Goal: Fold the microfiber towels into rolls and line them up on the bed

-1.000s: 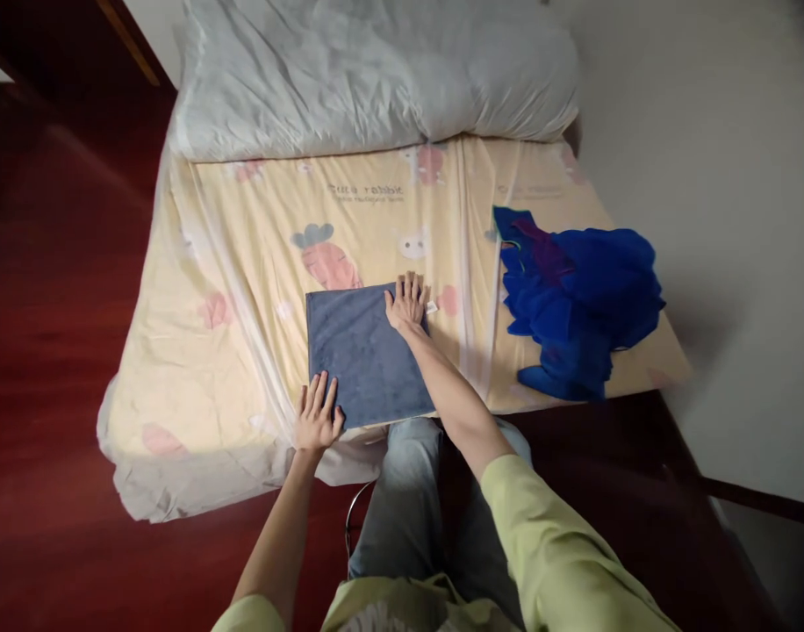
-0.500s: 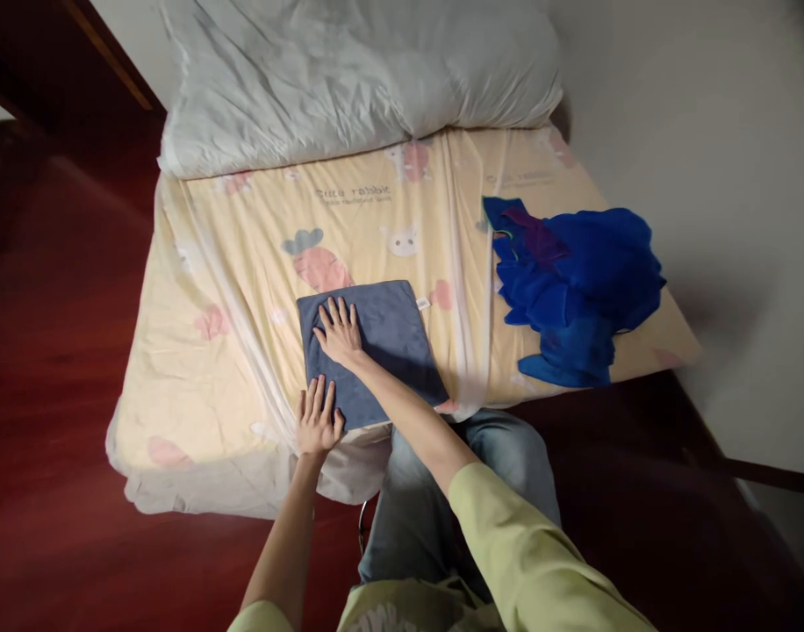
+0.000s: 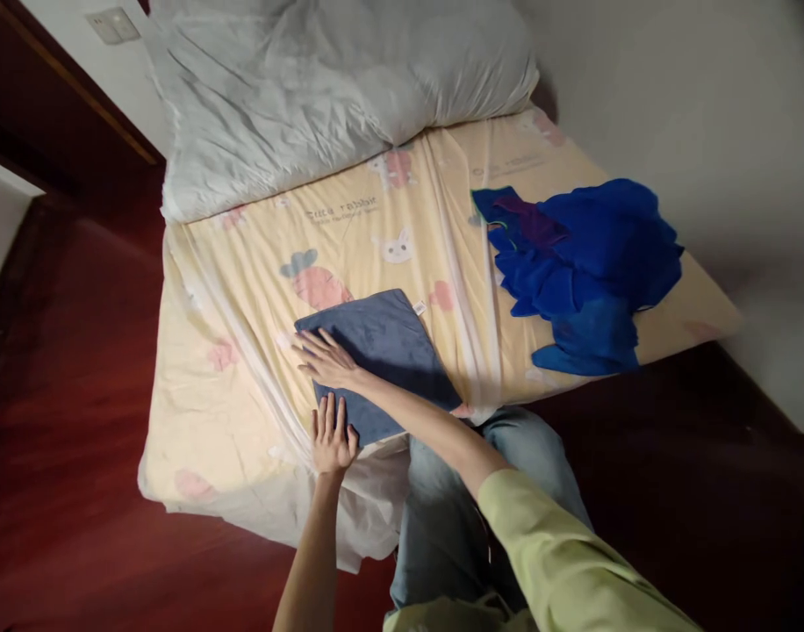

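Observation:
A folded grey-blue towel (image 3: 389,342) lies flat on the yellow cartoon-print sheet of the bed (image 3: 349,228), near its front edge. My right hand (image 3: 323,358) rests flat on the towel's left edge, fingers spread and pointing left. My left hand (image 3: 333,434) lies flat on the towel's near-left corner, fingers stretched toward the far side. Neither hand grips anything.
A heap of bright blue cloths (image 3: 579,263) lies at the right of the bed. A crumpled white duvet (image 3: 323,88) covers the far end. Dark red wooden floor (image 3: 66,395) surrounds the bed, and a white wall (image 3: 705,105) stands at the right. My jeans-clad knees (image 3: 455,500) sit below.
My right hand swept across the towel from its far-right corner to its left edge. My left hand stayed on the near-left corner. The view tilted.

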`<state>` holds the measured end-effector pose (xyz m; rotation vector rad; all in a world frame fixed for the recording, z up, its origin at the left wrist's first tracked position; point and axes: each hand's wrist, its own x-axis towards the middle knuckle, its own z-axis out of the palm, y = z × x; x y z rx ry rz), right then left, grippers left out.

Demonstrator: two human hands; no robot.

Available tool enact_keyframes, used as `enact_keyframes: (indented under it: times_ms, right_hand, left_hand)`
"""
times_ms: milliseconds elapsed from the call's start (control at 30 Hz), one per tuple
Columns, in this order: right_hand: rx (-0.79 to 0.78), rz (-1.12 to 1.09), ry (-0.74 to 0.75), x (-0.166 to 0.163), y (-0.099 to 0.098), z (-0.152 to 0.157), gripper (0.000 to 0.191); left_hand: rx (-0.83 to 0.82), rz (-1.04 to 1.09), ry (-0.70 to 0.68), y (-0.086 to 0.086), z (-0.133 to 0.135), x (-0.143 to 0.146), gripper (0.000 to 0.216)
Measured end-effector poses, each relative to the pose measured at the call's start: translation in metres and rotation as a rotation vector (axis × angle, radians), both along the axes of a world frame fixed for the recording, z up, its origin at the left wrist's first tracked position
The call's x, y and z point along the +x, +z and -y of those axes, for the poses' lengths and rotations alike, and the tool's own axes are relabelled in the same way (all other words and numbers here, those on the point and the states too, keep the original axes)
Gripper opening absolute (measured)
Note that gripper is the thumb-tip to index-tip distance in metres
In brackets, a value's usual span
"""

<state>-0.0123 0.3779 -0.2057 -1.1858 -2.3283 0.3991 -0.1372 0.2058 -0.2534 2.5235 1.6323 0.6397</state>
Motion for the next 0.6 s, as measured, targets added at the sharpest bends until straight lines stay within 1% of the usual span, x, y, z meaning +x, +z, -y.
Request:
enact_keyframes:
  times_ms: [33,100,133,167,200,233,300,367,433,500,567,600]
  right_hand:
    - [-0.011,-0.016,-0.083,0.018,-0.002,0.007,0.052]
    - [-0.063,-0.028,-0.336,0.061,-0.009,0.014,0.054]
    - [-0.088,-0.024,-0.461,0.083,-0.013,0.012,0.055]
    - [-0.106,-0.01,-0.535,0.103,-0.017,0.008,0.057]
    - [-0.117,0.011,-0.571,0.119,-0.02,0.001,0.058]
    - [-0.127,0.034,-0.585,0.132,-0.023,-0.007,0.059]
    - [-0.144,0.074,-0.589,0.146,-0.026,-0.024,0.061]
    - [-0.157,0.098,-0.609,0.147,-0.024,-0.034,0.061]
    - [-0.143,0.115,-0.59,0.139,-0.018,-0.029,0.06]
    - [-0.101,0.132,-0.483,0.131,-0.008,-0.003,0.059]
    - [-0.051,0.141,-0.342,0.127,0.0,0.041,0.057]
    - [-0.033,0.136,-0.31,0.129,0.002,0.067,0.057]
  left_hand:
    - [-0.005,-0.001,0.0,0.0,0.0,0.0,0.07]
    - [-0.009,0.0,-0.002,0.0,0.001,0.0,0.069]
    - [-0.01,0.001,-0.002,-0.001,0.002,-0.001,0.069]
    - [-0.011,0.002,-0.001,-0.001,0.002,-0.001,0.069]
    - [-0.014,0.001,0.0,-0.001,0.002,-0.001,0.069]
    - [-0.017,0.001,0.003,-0.001,0.002,-0.001,0.069]
    - [-0.02,-0.003,0.003,-0.001,0.001,-0.002,0.069]
    - [-0.019,-0.013,-0.004,0.0,0.0,-0.001,0.069]
    - [-0.015,-0.026,-0.009,0.001,0.001,-0.001,0.069]
    - [-0.009,-0.03,-0.002,0.004,0.003,-0.002,0.067]
    - [-0.01,-0.034,-0.002,0.009,0.006,-0.005,0.066]
    - [-0.012,-0.04,-0.009,0.013,0.006,-0.006,0.065]
